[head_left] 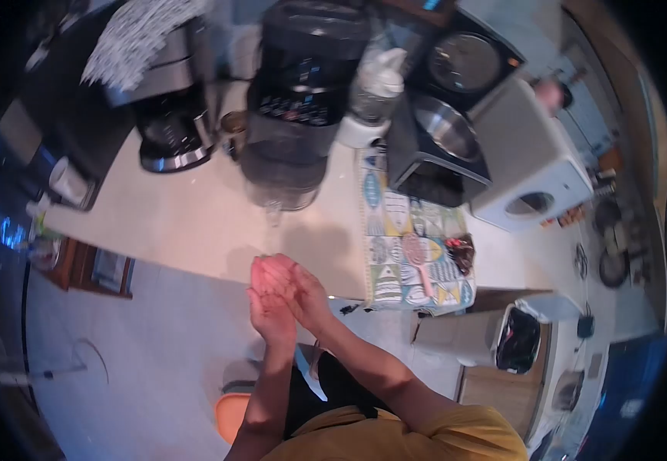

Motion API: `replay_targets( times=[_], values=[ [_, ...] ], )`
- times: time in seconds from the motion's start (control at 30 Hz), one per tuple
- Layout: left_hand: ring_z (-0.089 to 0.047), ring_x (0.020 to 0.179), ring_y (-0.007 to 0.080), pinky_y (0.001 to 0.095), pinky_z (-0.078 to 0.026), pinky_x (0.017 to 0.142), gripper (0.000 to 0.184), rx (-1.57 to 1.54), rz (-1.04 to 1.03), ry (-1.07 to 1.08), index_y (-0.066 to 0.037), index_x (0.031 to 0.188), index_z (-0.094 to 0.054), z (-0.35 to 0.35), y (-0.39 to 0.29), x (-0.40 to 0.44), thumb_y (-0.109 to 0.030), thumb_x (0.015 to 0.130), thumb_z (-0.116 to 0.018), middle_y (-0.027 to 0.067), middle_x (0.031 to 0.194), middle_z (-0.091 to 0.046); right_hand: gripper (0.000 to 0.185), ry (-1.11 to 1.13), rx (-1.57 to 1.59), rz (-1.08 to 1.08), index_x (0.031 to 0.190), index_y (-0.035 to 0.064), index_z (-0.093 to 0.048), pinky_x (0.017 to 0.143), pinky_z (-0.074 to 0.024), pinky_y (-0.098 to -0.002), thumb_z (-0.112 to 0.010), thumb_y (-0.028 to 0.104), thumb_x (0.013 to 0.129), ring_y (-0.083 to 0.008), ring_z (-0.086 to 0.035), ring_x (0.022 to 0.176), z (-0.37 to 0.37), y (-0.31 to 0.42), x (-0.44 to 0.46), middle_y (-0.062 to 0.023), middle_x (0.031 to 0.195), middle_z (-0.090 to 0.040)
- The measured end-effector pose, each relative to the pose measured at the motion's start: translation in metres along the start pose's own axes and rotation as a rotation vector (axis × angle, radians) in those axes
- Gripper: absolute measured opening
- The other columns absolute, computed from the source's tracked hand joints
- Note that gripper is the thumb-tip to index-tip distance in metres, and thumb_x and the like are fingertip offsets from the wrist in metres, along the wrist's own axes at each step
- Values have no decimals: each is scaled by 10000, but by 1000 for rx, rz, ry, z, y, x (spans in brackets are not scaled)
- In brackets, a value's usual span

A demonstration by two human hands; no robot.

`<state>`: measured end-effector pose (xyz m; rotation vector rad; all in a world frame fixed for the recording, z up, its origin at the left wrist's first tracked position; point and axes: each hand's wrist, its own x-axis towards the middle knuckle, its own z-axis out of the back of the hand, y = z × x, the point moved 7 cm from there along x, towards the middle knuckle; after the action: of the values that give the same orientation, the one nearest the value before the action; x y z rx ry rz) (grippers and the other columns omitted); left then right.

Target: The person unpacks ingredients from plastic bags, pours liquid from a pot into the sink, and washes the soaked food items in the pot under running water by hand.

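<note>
2 hands (281, 290) cup together, palms open — markings (295, 110) on the black appliance (287, 146) are blurred.

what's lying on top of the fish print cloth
A pink brush and a small dark item with red bits lie on the cloth. The black appliance covers part of its far end, hiding what is beneath.

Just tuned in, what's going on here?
A person has their left hand and right hand together near the edge of the pale counter, in front of a dark appliance. Whether anything lies between them is unclear. Beside them, a pink brush rests on a fish-patterned cloth, with neither hand on it.
</note>
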<state>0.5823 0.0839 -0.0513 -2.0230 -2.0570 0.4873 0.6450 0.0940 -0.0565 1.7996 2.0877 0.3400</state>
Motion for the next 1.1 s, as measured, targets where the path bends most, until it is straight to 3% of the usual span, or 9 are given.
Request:
replay_targets(
  times=[0.17,0.23,0.47,0.73,0.9,1.03,1.1],
  values=[
    [-243,1315,189,348,-193,1080,560,-24,234,174,-13,1376,-240,-80,90,-29,-386,959,-273,55,1434,-265,391,-148,29,352,1209,-64,-397,1050,-316,-421,-419,210,930,-332,-413,1207,17,119,-63,-223,1242,-455],
    [-232,1318,185,353,-187,1082,562,-110,435,202,-6,1371,-250,-102,129,-53,-384,957,-282,56,1433,-267,385,-180,33,453,1206,-58,-400,1045,-323,-425,-423,208,928,-336,-418,1202,28,153,-94,-223,1240,-456],
    [-224,1320,205,355,-159,1093,564,88,571,285,14,1354,-283,-139,233,-155,-377,950,-317,93,1434,-256,377,-342,90,679,1209,-37,-388,1039,-330,-428,-437,204,924,-332,-445,1174,79,234,-224,-220,1223,-466],
    [-239,1313,216,350,-151,1095,544,126,721,415,29,1333,-313,-214,391,-327,-346,940,-359,115,1413,-294,355,-372,165,887,1202,-24,-406,1034,-335,-422,-442,196,926,-312,-451,1171,144,367,-423,-203,1196,-495],
    [-242,1314,220,353,-139,1100,579,97,963,489,36,1335,-305,-247,493,-452,-384,939,-352,117,1419,-286,352,-446,198,1126,1218,-15,-411,1029,-342,-429,-430,182,927,-320,-452,1170,199,439,-566,-198,1209,-493],
    [-266,1306,250,363,-163,1097,576,152,1074,625,48,1329,-301,-279,559,-523,-387,952,-314,174,1392,-311,399,-498,405,1266,1267,-10,-360,1041,-310,-452,-423,194,930,-324,-377,1233,268,490,-656,-211,1317,-382],
    [-277,1303,262,370,-165,1097,571,166,1084,691,31,1341,-289,-300,587,-540,-392,956,-295,200,1380,-321,422,-511,447,1298,1302,49,-347,1050,-276,-462,-400,260,941,-317,-330,1265,298,514,-688,-188,1353,-349]
  ],
)
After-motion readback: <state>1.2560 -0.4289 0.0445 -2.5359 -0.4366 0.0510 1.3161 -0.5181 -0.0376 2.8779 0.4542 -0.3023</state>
